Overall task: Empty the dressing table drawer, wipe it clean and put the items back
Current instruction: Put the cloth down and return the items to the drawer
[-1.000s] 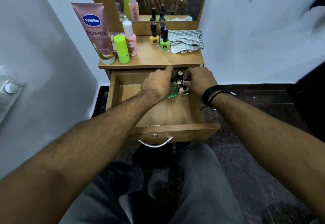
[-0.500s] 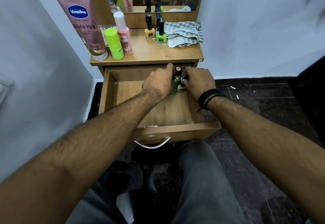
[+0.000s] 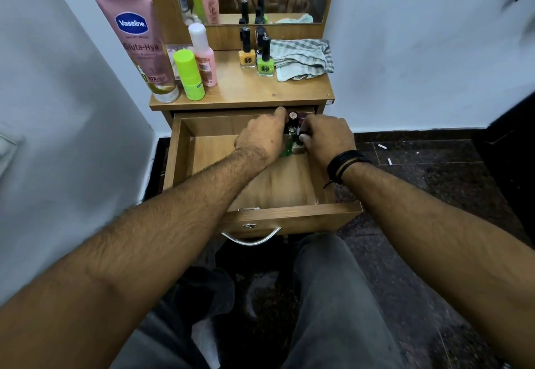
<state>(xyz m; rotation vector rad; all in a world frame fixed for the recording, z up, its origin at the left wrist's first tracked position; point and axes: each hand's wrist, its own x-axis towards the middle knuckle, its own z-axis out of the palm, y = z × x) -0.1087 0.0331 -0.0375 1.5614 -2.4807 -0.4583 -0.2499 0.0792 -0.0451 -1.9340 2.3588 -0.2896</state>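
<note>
The drawer [image 3: 254, 183] stood pulled open under the worktop [image 3: 246, 95]. At its rear right corner, small bottles [image 3: 293, 132] sat between the left hand [image 3: 262, 138] and right hand [image 3: 328, 137]; both hands closed around the cluster, exact grip obscured.

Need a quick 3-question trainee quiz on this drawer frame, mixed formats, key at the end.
1. True or false: the wooden drawer is pulled open.
2. Where does the grey checked cloth lie? A) in the drawer B) on the tabletop, right of the green nail polish bottle C) on the floor
3. Fill in: the left hand and right hand meet at the drawer's back ___ corner, around small bottles.

Key: 1 true; 2 B; 3 right
</note>
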